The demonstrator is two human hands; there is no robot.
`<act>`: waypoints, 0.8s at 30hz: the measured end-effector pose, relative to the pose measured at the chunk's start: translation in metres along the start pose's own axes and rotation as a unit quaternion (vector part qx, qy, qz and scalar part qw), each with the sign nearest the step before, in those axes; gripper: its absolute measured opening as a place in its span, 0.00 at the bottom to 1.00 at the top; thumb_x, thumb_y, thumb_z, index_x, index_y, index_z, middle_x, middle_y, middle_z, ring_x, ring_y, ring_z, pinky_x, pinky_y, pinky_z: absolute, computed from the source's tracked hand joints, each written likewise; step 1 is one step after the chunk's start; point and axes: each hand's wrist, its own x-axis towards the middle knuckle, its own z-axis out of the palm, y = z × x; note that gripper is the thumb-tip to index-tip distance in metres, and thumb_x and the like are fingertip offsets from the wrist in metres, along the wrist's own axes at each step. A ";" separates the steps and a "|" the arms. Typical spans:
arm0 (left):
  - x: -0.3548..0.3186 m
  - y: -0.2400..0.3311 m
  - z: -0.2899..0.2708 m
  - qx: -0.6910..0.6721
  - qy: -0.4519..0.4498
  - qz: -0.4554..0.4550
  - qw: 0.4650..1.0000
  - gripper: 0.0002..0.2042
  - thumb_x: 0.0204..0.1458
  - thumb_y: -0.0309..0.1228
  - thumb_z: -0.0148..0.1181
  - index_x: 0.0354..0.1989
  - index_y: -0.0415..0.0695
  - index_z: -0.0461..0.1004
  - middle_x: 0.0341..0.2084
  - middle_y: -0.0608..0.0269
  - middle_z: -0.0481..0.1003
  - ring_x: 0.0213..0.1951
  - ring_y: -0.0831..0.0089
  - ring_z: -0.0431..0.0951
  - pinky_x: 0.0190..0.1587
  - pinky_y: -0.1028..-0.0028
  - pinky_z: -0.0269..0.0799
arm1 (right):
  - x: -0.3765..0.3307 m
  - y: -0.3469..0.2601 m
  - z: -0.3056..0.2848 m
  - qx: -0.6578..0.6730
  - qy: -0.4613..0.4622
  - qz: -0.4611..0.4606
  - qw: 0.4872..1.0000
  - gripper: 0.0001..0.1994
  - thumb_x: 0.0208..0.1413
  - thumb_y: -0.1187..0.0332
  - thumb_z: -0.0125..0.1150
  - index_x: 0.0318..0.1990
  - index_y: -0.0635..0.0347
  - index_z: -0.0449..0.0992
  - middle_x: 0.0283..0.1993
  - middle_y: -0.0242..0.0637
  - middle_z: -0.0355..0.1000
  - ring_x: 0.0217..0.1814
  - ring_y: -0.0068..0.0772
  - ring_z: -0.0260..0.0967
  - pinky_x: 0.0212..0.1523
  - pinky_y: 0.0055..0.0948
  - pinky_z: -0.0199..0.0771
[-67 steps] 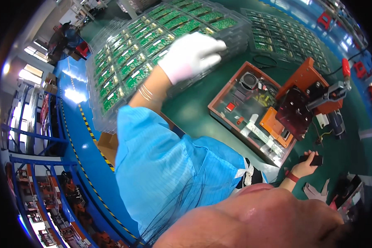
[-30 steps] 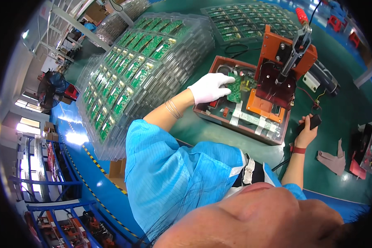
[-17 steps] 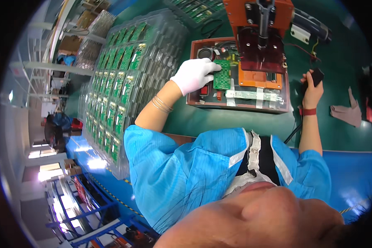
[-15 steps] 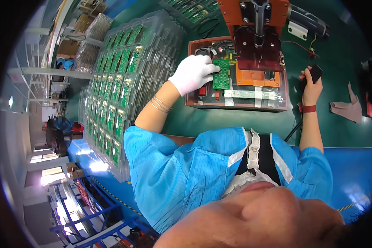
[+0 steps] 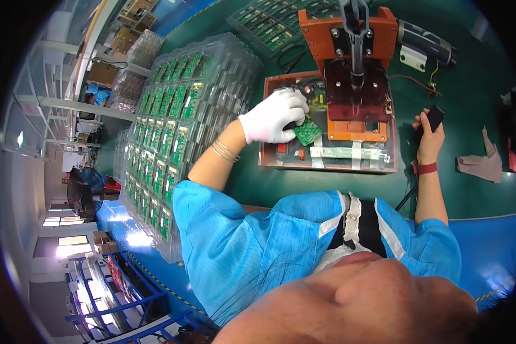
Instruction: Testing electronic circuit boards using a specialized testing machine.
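Observation:
My left hand [image 5: 275, 116], in a white glove, is closed on a green circuit board [image 5: 309, 132]. The board is tilted, and the fingers hide part of it. Both are over the left part of a dark red box [image 5: 332, 167] with wiring and electronics inside. To the right of the board stands an orange lever press [image 5: 311, 34] with a dark red translucent plate [image 5: 358, 94]. My bare right hand [image 5: 432, 140] grips a small black block-shaped object [image 5: 436, 117] by the right side of the press.
Tall stacked clear trays [image 5: 223, 74] with many green boards stand at the left. Another tray of boards [image 5: 269, 26] lies at the back. A motor-like cylinder [image 5: 427, 43] is right of the press. A greyish-brown cloth [image 5: 480, 163] lies at the right. A black cable [image 5: 407, 196] runs near my right forearm.
The circuit board has turned from lying upright in view to tilted, and my left fingers have curled around it. My right hand still holds the black object. The whole view has shifted slightly.

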 end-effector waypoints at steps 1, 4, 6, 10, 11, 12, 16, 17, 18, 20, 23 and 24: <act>-0.005 0.003 0.000 -0.039 0.014 -0.047 0.998 0.11 0.38 0.29 0.66 0.33 0.46 0.77 0.47 0.59 0.75 0.50 0.58 0.73 0.55 0.64 0.70 | 0.000 0.001 -0.001 0.002 -0.003 0.005 1.000 0.12 0.62 0.69 0.61 0.50 0.65 0.75 0.35 0.36 0.76 0.30 0.23 0.71 0.34 0.19 0.70; -0.018 0.025 0.001 -0.098 0.071 -0.146 0.982 0.13 0.39 0.29 0.66 0.37 0.45 0.78 0.48 0.58 0.75 0.50 0.57 0.73 0.55 0.65 0.70 | 0.002 0.002 0.000 0.014 -0.007 0.011 1.000 0.12 0.62 0.69 0.61 0.50 0.65 0.75 0.35 0.36 0.76 0.29 0.23 0.71 0.34 0.19 0.70; -0.022 0.038 0.008 -0.160 0.155 -0.236 0.946 0.16 0.40 0.29 0.67 0.41 0.43 0.79 0.49 0.57 0.75 0.49 0.56 0.74 0.54 0.65 0.70 | 0.002 0.002 -0.003 0.013 0.002 0.019 1.000 0.12 0.62 0.69 0.61 0.50 0.65 0.75 0.34 0.35 0.75 0.29 0.23 0.70 0.34 0.19 0.70; -0.015 0.037 0.013 -0.096 0.161 -0.208 0.960 0.20 0.42 0.29 0.68 0.47 0.41 0.79 0.50 0.56 0.75 0.48 0.57 0.74 0.52 0.65 0.71 | 0.003 0.003 -0.004 0.010 0.017 0.043 0.999 0.13 0.61 0.69 0.61 0.50 0.64 0.75 0.35 0.35 0.75 0.29 0.23 0.70 0.33 0.19 0.70; -0.013 0.037 0.015 -0.050 0.143 -0.170 0.974 0.20 0.43 0.29 0.68 0.48 0.41 0.79 0.51 0.56 0.75 0.47 0.58 0.75 0.51 0.65 0.71 | 0.004 0.002 -0.002 0.011 0.015 0.040 0.999 0.13 0.61 0.69 0.61 0.50 0.64 0.75 0.35 0.35 0.76 0.29 0.23 0.71 0.33 0.19 0.70; -0.009 0.038 0.018 -0.005 0.126 -0.129 0.984 0.21 0.44 0.28 0.68 0.50 0.40 0.79 0.51 0.55 0.75 0.47 0.59 0.75 0.51 0.65 0.71 | 0.005 0.001 -0.002 0.012 0.015 0.037 0.999 0.13 0.61 0.69 0.61 0.50 0.64 0.75 0.35 0.35 0.76 0.29 0.23 0.71 0.34 0.19 0.70; 0.016 0.032 0.034 -0.061 0.127 -0.052 0.989 0.19 0.46 0.30 0.69 0.49 0.41 0.80 0.52 0.56 0.76 0.49 0.60 0.75 0.51 0.67 0.71 | 0.009 0.004 0.006 0.020 0.017 0.038 0.999 0.13 0.61 0.69 0.62 0.51 0.64 0.76 0.34 0.36 0.76 0.30 0.23 0.71 0.34 0.19 0.71; 0.021 0.033 0.038 -0.072 0.134 -0.027 0.988 0.18 0.47 0.31 0.69 0.48 0.41 0.80 0.53 0.56 0.76 0.49 0.60 0.76 0.51 0.67 0.71 | 0.008 0.003 0.006 0.029 0.006 0.032 0.999 0.13 0.61 0.69 0.62 0.50 0.64 0.76 0.34 0.36 0.76 0.30 0.23 0.71 0.35 0.19 0.71; 0.027 0.034 0.042 -0.077 0.131 -0.021 0.988 0.18 0.47 0.31 0.69 0.48 0.41 0.80 0.53 0.56 0.76 0.49 0.60 0.76 0.51 0.67 0.71 | 0.006 0.004 0.002 0.027 0.013 0.033 0.999 0.13 0.61 0.69 0.62 0.50 0.64 0.76 0.34 0.36 0.76 0.30 0.23 0.71 0.35 0.19 0.71; 0.039 0.039 0.052 -0.110 0.108 -0.077 0.985 0.19 0.46 0.33 0.69 0.48 0.44 0.80 0.52 0.57 0.76 0.50 0.59 0.75 0.53 0.66 0.72 | 0.005 0.005 -0.001 0.027 0.013 0.037 0.999 0.13 0.61 0.69 0.62 0.50 0.65 0.76 0.34 0.36 0.76 0.30 0.23 0.71 0.35 0.19 0.71; 0.054 0.044 0.062 -0.137 0.082 -0.133 0.978 0.19 0.46 0.35 0.70 0.48 0.46 0.80 0.52 0.58 0.76 0.52 0.57 0.75 0.54 0.66 0.72 | 0.005 0.006 -0.001 0.032 0.011 0.040 0.999 0.13 0.61 0.69 0.62 0.50 0.65 0.76 0.34 0.37 0.76 0.30 0.24 0.71 0.35 0.20 0.71; 0.058 0.045 0.066 -0.140 0.087 -0.127 0.978 0.20 0.46 0.36 0.69 0.49 0.47 0.80 0.52 0.58 0.76 0.52 0.57 0.75 0.54 0.66 0.72 | 0.004 0.005 -0.001 0.033 0.008 0.041 0.999 0.13 0.61 0.69 0.62 0.50 0.65 0.76 0.34 0.37 0.76 0.30 0.24 0.71 0.35 0.20 0.71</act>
